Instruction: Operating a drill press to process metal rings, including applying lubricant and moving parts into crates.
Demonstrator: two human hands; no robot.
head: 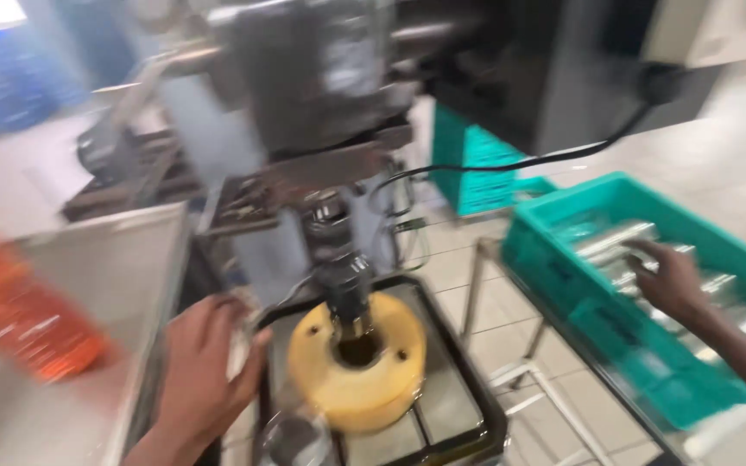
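Note:
My left hand (205, 367) rests beside a round yellow fixture (357, 367) on a machine's base and seems to hold a small clear item, blurred. A dark spindle (344, 293) of the machine hangs over the fixture's centre hole. My right hand (671, 278) reaches into a teal plastic crate (554, 259) at the right and touches one of several shiny metal cylinders (615, 242) lying in it; whether it grips one is unclear. A clear round piece (291, 436) lies at the front of the base.
An orange container (23, 319) lies on a steel table (123, 259) at the left. The crate sits on a thin metal stand (533, 380) over a tiled floor. Another teal crate (477, 164) stands behind. A black cable (520, 161) runs from the machine.

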